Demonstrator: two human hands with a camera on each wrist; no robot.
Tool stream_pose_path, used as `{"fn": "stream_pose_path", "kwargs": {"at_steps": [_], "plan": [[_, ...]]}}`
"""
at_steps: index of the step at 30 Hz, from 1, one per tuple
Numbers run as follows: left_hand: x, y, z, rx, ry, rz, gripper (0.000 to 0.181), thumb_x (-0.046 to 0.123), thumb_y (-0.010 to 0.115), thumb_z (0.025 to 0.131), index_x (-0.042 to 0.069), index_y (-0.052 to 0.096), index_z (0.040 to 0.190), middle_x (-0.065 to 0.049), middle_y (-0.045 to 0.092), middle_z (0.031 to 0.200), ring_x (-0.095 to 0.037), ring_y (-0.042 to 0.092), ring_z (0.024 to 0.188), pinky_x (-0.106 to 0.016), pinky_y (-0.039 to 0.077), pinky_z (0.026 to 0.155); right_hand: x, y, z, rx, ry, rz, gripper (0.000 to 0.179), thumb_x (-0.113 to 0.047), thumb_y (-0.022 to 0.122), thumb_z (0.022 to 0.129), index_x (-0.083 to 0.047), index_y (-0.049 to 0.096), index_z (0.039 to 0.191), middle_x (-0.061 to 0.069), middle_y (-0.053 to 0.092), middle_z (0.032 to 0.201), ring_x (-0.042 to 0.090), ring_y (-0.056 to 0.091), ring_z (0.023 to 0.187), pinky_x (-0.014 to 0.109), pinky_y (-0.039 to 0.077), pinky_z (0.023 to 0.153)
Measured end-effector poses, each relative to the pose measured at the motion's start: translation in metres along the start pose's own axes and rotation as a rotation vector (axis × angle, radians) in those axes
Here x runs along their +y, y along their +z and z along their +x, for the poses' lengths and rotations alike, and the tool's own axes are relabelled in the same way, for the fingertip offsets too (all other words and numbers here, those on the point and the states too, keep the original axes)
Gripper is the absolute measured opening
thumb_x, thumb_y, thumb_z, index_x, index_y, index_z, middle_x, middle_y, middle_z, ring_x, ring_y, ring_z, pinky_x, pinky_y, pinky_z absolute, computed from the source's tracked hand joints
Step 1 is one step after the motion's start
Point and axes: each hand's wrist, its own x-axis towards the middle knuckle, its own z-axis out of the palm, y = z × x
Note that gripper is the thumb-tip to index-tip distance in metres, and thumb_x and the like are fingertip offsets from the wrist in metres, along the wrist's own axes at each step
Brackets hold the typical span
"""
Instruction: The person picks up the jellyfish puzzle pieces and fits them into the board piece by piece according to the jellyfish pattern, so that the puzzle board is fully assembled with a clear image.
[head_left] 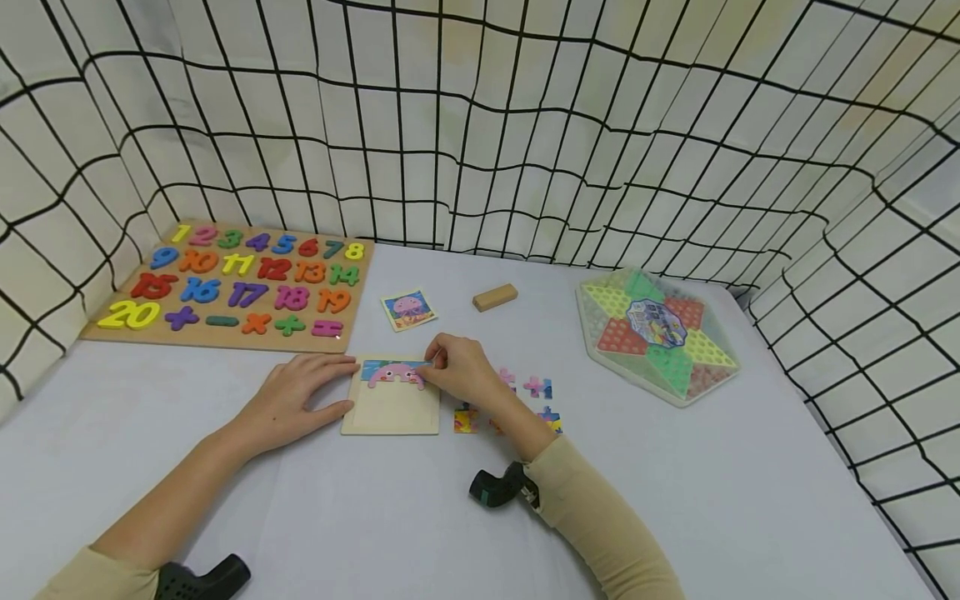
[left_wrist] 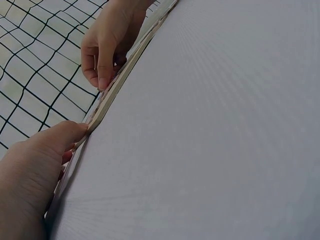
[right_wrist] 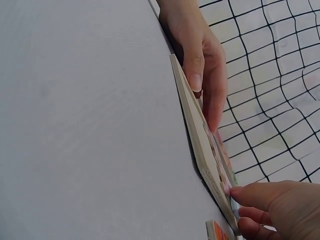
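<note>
A pale wooden puzzle board (head_left: 392, 412) lies flat, with a row of pieces forming a pink cartoon face (head_left: 396, 374) on blue along its top. My left hand (head_left: 296, 396) rests at the board's left edge, its thumb and fingers spread and touching the rim. At the top right corner, my right hand (head_left: 467, 372) pinches a puzzle piece, mostly hidden by the fingers. In the right wrist view the thumb (right_wrist: 255, 194) presses at the board's edge. Several loose puzzle pieces (head_left: 465, 419) lie right of the board, some partly behind the right wrist.
A number board (head_left: 225, 321) with coloured digits stands at the back left. Behind the puzzle lie a small picture card (head_left: 408, 309) and a wooden block (head_left: 495, 297). A hexagonal game box (head_left: 652, 333) sits at the right. Black netting (head_left: 517, 150) over white cloth surrounds the table.
</note>
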Motion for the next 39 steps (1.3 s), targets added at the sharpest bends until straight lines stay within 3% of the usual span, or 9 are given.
{"fn": "stream_pose_path", "kwargs": {"at_steps": [20, 29, 39], "plan": [[0.0011, -0.0007, 0.0007, -0.004, -0.008, -0.006, 0.051, 0.033, 0.067, 0.082, 0.009, 0.054, 0.126, -0.012, 0.049, 0.13, -0.032, 0.037, 0.121, -0.05, 0.03, 0.085, 0.0008, 0.0033, 0.003, 0.052, -0.016, -0.039, 0.016, -0.02, 0.069, 0.082, -0.007, 0.061, 0.085, -0.003, 0.05, 0.063, 0.006, 0.04, 0.051, 0.017, 0.032, 0.045], [0.0006, 0.0001, 0.0002, -0.007, -0.007, -0.008, 0.051, 0.034, 0.066, 0.083, 0.009, 0.055, 0.126, -0.012, 0.048, 0.131, -0.032, 0.037, 0.121, -0.05, 0.029, 0.086, 0.0001, 0.0028, 0.0022, 0.031, -0.001, -0.023, 0.023, -0.026, 0.072, 0.08, -0.008, 0.061, 0.089, -0.003, 0.051, 0.065, 0.007, 0.042, 0.053, 0.017, 0.033, 0.047], [0.0005, 0.0008, 0.0003, -0.007, -0.008, -0.006, 0.051, 0.034, 0.066, 0.083, 0.008, 0.055, 0.126, -0.013, 0.049, 0.13, -0.033, 0.037, 0.121, -0.052, 0.029, 0.087, -0.0002, 0.0019, 0.0021, 0.033, -0.023, -0.074, 0.023, -0.028, 0.072, 0.079, -0.01, 0.061, 0.089, -0.005, 0.052, 0.066, 0.008, 0.044, 0.058, 0.018, 0.034, 0.049]]}}
